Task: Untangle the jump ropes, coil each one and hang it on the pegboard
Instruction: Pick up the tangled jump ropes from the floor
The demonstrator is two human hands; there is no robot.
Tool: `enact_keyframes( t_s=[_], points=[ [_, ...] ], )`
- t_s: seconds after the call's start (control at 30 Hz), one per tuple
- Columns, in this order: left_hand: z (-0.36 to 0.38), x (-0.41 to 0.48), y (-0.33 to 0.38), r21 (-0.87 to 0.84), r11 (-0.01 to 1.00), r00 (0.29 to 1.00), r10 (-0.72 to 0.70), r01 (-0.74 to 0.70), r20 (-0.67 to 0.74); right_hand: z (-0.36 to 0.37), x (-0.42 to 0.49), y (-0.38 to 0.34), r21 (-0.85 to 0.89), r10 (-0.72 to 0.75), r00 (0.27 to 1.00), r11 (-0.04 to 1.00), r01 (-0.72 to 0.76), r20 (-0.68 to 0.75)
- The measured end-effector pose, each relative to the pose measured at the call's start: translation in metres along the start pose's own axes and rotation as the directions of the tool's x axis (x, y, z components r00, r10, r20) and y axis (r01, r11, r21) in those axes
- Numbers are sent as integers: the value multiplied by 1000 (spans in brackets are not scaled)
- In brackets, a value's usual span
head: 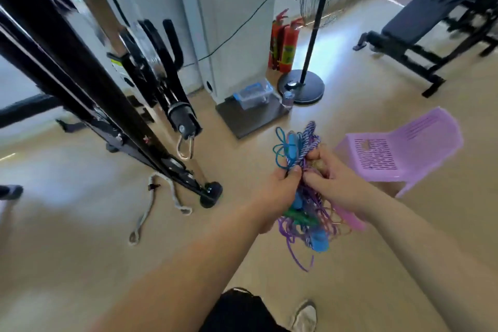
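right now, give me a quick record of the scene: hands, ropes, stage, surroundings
left hand: grips the tangled jump ropes from the left side
right hand: pinches strands near the top of the same bundle
ropes: blue, purple and braided cords, blue and green handles, one tangle, held above the floor
stage: untangling; nothing coiled
pegboard: not in view
nearby: purple plastic chair at right, grey strap on the floor at left

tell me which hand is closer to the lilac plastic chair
Right. The right hand grips the tangled jump ropes on the side towards the lilac plastic chair; the left hand grips them on the far side.
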State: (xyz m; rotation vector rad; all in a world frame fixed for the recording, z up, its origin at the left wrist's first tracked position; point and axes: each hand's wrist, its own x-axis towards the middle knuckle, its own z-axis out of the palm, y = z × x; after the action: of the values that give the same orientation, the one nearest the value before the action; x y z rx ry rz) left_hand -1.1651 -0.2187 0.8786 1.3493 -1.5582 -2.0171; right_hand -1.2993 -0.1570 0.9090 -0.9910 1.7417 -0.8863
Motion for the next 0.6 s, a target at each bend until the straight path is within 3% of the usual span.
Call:
enact_keyframes(
  t_s=[0.3, 0.47, 0.6],
  points=[
    [34, 110, 53, -66, 998, 974, 5, -21, -227, -92, 125, -21, -132, -45, 980, 989, 72, 195],
    [21, 187, 92, -87, 992, 950, 61, -92, -307, -120, 215, -37, -135, -103, 962, 981, 141, 254],
    [11, 229, 128, -34, 997, 920, 46, -65, -390, -133, 274, -53, -97, -103, 951, 986, 137, 292]
  ],
)
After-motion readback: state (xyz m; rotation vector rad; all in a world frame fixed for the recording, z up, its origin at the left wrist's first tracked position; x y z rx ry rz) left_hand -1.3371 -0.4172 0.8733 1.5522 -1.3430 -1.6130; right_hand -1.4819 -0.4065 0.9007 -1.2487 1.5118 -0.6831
